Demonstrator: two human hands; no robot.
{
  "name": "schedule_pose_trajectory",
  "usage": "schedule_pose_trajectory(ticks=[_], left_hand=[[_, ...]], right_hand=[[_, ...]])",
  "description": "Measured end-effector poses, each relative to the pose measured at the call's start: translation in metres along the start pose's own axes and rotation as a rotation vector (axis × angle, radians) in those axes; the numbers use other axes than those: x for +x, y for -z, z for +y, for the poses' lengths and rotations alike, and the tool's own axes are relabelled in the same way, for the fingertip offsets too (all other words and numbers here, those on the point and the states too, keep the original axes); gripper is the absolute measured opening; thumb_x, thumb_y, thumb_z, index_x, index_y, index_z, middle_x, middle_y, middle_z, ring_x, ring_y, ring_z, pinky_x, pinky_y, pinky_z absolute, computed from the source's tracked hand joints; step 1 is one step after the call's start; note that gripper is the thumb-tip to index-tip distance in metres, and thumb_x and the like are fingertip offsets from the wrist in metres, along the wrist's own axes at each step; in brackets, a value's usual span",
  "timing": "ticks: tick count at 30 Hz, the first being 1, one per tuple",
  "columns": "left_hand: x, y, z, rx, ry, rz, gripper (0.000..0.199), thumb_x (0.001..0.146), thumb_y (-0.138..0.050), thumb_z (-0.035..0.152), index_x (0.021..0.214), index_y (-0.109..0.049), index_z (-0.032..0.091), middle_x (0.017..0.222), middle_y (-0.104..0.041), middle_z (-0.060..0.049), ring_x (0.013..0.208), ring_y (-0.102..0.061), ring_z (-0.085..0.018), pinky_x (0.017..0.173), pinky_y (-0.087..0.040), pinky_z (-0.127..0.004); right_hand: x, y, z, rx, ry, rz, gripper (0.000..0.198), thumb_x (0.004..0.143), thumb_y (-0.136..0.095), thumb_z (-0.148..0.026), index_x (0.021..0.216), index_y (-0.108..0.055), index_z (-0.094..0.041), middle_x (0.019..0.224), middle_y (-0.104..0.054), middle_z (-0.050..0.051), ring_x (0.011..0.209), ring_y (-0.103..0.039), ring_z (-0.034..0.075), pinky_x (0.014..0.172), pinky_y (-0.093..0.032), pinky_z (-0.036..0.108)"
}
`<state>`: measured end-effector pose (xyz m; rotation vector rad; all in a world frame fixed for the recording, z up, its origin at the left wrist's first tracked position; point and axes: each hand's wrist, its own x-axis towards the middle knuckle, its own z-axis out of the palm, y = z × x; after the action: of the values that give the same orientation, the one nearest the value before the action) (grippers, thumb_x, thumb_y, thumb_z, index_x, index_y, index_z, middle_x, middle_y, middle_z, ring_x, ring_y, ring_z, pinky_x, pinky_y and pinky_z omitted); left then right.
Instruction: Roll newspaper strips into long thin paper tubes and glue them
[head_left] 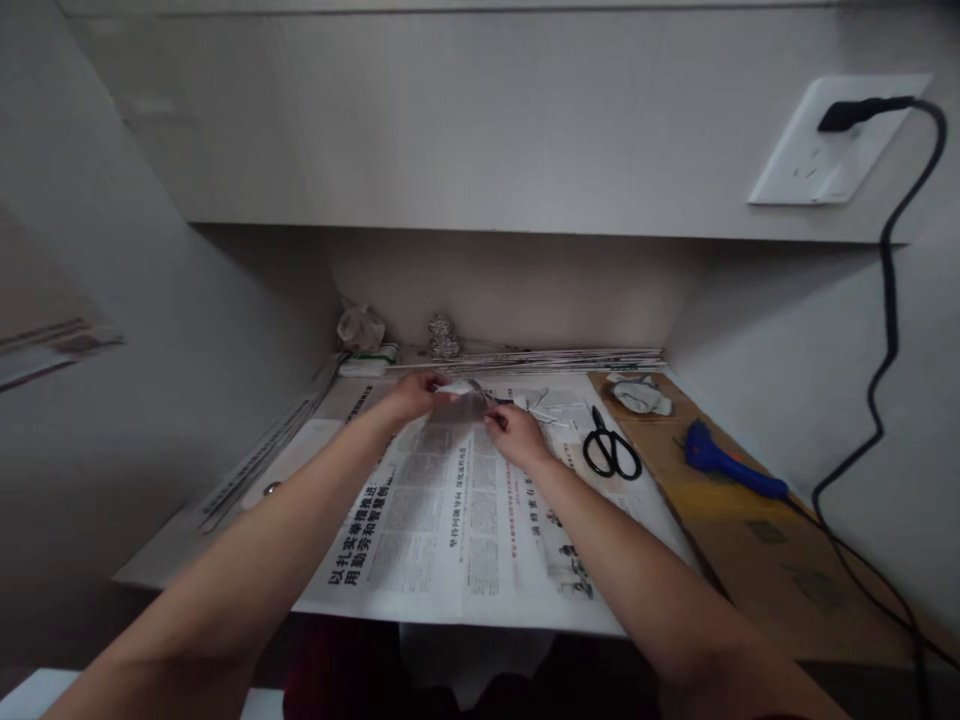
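Above the newspaper (420,530), my left hand (417,396) pinches a small white piece (454,387) that looks like paper. My right hand (516,434) is closed just to its right, fingertips together at a thin greyish strip (480,388) that curves up toward the white piece. What exactly the right fingers grip is too small and dark to make out. Short white paper sticks (551,412) lie scattered beyond the right hand. Black-handled scissors (611,455) rest on the newspaper further right, apart from both hands.
A blue glue gun (724,462) and a crumpled cloth (640,395) lie on cardboard (757,550) at right. A black cord (890,300) hangs from the wall socket (814,150). Long thin rolls (532,362), a silvery ornament (442,337) and a plastic bag (361,327) line the back.
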<state>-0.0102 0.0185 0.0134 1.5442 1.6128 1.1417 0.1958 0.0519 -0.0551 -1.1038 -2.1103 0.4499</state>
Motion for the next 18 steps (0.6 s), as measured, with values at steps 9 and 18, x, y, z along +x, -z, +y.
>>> schedule_pose_trajectory(ticks=[9,18], left_hand=[[-0.017,-0.051,-0.004,-0.806,0.411,-0.023,0.026,0.076,-0.064,0.039,0.073,-0.059,0.015,0.054,-0.052,0.001,0.039,-0.044,-0.007,0.034,-0.031,-0.018],[-0.022,-0.059,-0.026,-0.881,0.299,0.011,0.018,0.061,-0.078,0.015,0.068,-0.062,0.010,0.064,-0.058,0.000,0.052,-0.053,-0.005,0.046,-0.047,-0.013]], right_hand=[[-0.001,0.001,-0.001,0.069,0.005,0.005,0.029,0.087,-0.047,-0.036,0.085,-0.070,-0.020,0.079,-0.068,0.003,0.072,-0.058,0.016,0.064,-0.038,0.024],[-0.003,-0.007,0.002,0.102,-0.061,-0.039,0.027,0.085,-0.049,-0.035,0.076,-0.068,-0.019,0.070,-0.067,0.000,0.063,-0.055,0.012,0.059,-0.037,0.021]])
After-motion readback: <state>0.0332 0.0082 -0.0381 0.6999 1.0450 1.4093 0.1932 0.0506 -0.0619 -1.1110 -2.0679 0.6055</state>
